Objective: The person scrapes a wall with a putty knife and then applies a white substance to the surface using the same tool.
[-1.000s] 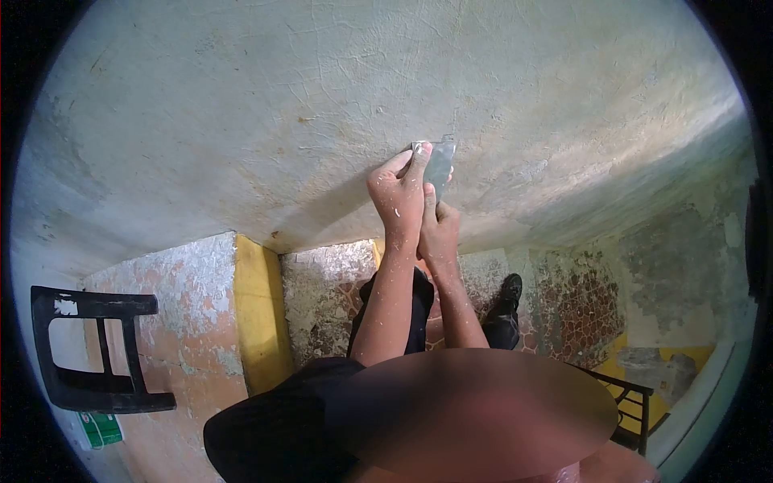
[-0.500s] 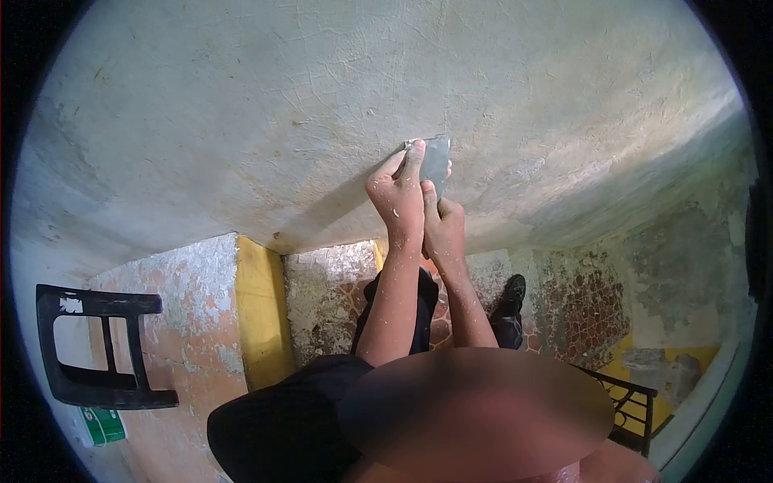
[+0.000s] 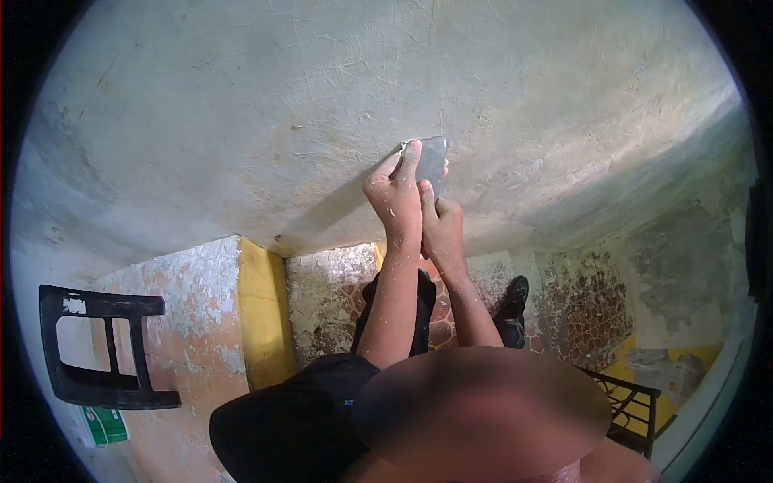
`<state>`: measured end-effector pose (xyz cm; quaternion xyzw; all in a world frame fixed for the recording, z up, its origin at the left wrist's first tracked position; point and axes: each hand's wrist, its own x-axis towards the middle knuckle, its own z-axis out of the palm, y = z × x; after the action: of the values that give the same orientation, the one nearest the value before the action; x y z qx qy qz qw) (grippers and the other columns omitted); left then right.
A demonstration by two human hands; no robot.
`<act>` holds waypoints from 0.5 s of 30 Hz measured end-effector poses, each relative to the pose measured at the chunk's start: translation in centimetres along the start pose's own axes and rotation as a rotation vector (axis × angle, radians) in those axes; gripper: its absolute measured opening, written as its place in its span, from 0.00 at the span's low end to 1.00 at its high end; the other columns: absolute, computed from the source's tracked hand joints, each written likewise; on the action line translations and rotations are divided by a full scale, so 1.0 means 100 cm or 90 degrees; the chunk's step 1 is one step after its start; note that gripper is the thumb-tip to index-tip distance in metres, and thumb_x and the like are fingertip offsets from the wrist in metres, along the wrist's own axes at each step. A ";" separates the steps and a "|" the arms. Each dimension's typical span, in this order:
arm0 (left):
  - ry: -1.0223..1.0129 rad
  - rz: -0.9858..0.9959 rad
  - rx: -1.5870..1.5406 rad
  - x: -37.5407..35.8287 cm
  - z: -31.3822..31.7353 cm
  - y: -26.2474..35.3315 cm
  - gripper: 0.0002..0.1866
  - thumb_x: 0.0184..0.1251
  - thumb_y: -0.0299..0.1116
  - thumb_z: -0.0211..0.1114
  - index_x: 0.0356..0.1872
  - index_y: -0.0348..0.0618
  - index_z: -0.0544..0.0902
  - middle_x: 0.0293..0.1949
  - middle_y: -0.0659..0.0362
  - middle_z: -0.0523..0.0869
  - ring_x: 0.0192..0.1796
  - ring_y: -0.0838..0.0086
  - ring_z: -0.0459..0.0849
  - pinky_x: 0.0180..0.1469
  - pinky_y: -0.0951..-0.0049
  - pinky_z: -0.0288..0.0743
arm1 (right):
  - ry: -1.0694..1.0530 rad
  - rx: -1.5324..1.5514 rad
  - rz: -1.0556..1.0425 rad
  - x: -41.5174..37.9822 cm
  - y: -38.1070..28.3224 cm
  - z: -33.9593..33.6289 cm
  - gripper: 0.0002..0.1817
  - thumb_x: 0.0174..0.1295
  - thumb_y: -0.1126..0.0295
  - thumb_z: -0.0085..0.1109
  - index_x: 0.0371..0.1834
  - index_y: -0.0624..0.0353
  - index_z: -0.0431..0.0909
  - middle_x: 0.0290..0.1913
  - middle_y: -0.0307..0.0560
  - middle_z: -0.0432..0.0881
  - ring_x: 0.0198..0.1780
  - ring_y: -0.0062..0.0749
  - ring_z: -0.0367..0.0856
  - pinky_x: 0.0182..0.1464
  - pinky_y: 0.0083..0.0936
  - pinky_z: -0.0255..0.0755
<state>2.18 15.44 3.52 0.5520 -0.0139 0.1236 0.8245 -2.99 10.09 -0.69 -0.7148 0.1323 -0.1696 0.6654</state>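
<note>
Grip: both hands closed on one scraper (image 3: pixel 432 161); left hand (image 3: pixel 394 197) forward, index finger laid along the blade's back; right hand (image 3: pixel 441 229) just behind, wrapped round the handle, which is hidden inside it.
Scraper: flat metal blade, top edge pressed against the wall (image 3: pixel 322 121); blade tilted, lying close to the plaster.
Contact spot: mid-wall, above the yellow skirting (image 3: pixel 259 310); a raised ridge of plaster runs leftward from the blade tip.
Wall: rough, cracked, pale plaster; patchy, darker toward the right.
Arms: both stretched up and forward, flecked with white dust.
Below: tiled floor (image 3: pixel 322 306), shoes (image 3: pixel 513 294), dark trousers.
Left edge: black plastic chair (image 3: pixel 101 350), well apart from the hands.
Step, as judged: scraping the plaster surface, mid-stroke.
Next move calls for: steady two-hand pressure, blade held shallow to avoid gouging.
</note>
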 end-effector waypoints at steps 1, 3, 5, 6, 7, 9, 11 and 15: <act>-0.004 0.026 0.039 0.003 -0.003 -0.005 0.13 0.75 0.32 0.69 0.40 0.27 0.89 0.32 0.52 0.90 0.31 0.70 0.90 0.32 0.74 0.84 | 0.000 0.000 0.000 -0.001 0.004 0.004 0.34 0.79 0.48 0.55 0.30 0.76 0.83 0.17 0.51 0.78 0.26 0.20 0.71 0.28 0.35 0.67; -0.007 0.039 0.086 0.008 -0.009 -0.004 0.13 0.75 0.32 0.69 0.36 0.28 0.89 0.29 0.58 0.88 0.29 0.76 0.84 0.31 0.74 0.80 | 0.006 0.029 0.044 0.000 0.013 0.012 0.35 0.80 0.49 0.55 0.27 0.76 0.81 0.17 0.46 0.76 0.26 0.20 0.69 0.28 0.34 0.66; -0.009 0.052 0.137 0.007 -0.012 0.002 0.14 0.75 0.32 0.70 0.32 0.29 0.88 0.25 0.65 0.85 0.27 0.83 0.79 0.30 0.75 0.77 | 0.018 0.056 0.024 0.000 0.019 0.020 0.35 0.80 0.49 0.55 0.26 0.77 0.81 0.17 0.47 0.76 0.26 0.20 0.69 0.27 0.34 0.66; -0.014 0.039 0.136 0.002 -0.010 0.013 0.14 0.74 0.32 0.70 0.32 0.29 0.88 0.25 0.64 0.85 0.28 0.83 0.80 0.31 0.75 0.77 | 0.028 0.082 0.003 -0.001 0.018 0.023 0.36 0.80 0.49 0.55 0.25 0.77 0.80 0.17 0.47 0.76 0.25 0.20 0.69 0.27 0.34 0.66; -0.019 0.029 0.132 0.001 -0.006 0.019 0.14 0.74 0.32 0.70 0.32 0.29 0.88 0.25 0.64 0.86 0.29 0.83 0.80 0.32 0.75 0.76 | 0.026 0.082 -0.001 0.000 0.016 0.024 0.36 0.80 0.49 0.55 0.25 0.77 0.80 0.17 0.47 0.76 0.25 0.20 0.69 0.27 0.34 0.66; -0.023 -0.006 0.052 0.001 -0.004 0.017 0.14 0.74 0.32 0.71 0.32 0.29 0.88 0.26 0.63 0.86 0.30 0.83 0.80 0.33 0.75 0.76 | 0.037 0.074 -0.009 -0.002 0.011 0.020 0.35 0.79 0.49 0.55 0.26 0.76 0.81 0.16 0.49 0.76 0.25 0.21 0.70 0.27 0.35 0.66; -0.028 -0.046 -0.029 0.002 -0.003 0.010 0.14 0.74 0.32 0.71 0.32 0.29 0.88 0.26 0.63 0.86 0.31 0.83 0.80 0.34 0.75 0.76 | 0.042 0.003 -0.050 0.001 0.005 0.008 0.35 0.79 0.49 0.55 0.27 0.76 0.82 0.16 0.51 0.76 0.24 0.21 0.70 0.27 0.35 0.66; -0.011 -0.002 -0.040 0.004 0.000 -0.007 0.14 0.76 0.33 0.68 0.40 0.27 0.89 0.31 0.54 0.90 0.31 0.70 0.89 0.33 0.71 0.86 | 0.020 -0.097 -0.044 0.011 0.005 -0.006 0.34 0.79 0.48 0.56 0.29 0.74 0.83 0.16 0.53 0.76 0.24 0.20 0.71 0.26 0.36 0.66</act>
<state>2.75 15.26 2.92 0.5266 -0.0238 0.1168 0.8417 -2.17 9.06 -1.10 -0.7648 0.1307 -0.1932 0.6006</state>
